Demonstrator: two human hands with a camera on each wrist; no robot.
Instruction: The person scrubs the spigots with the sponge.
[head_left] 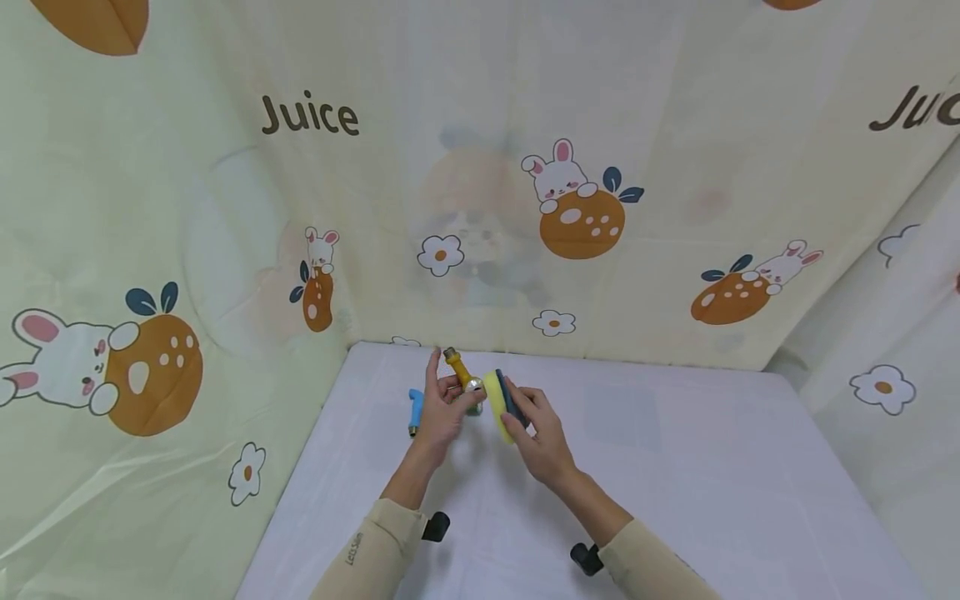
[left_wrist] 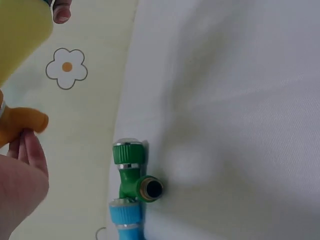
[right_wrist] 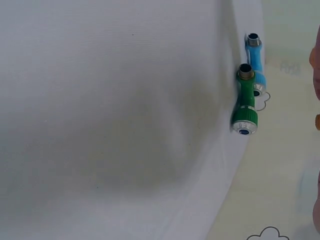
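My left hand [head_left: 441, 417] holds an orange-yellow nozzle-like fitting [head_left: 457, 365] with a metal threaded end and a silver cap. Beside it, my right hand [head_left: 546, 446] grips a sponge [head_left: 492, 396] with a yellow side and a dark scouring side. The yellow side faces the fitting; whether they touch I cannot tell. Lying on the table, a green fitting [left_wrist: 130, 182] of similar shape is mostly hidden behind the left hand in the head view. A blue fitting [head_left: 416, 408] lies next to it, left of the left hand. Only part of the sponge [left_wrist: 22, 35] shows in the left wrist view.
A white cloth covers the table [head_left: 675, 475]. Behind it and on the left hang cream curtains [head_left: 420, 108] printed with rabbits, oranges and flowers. The two loose fittings lie near the table's far left edge.
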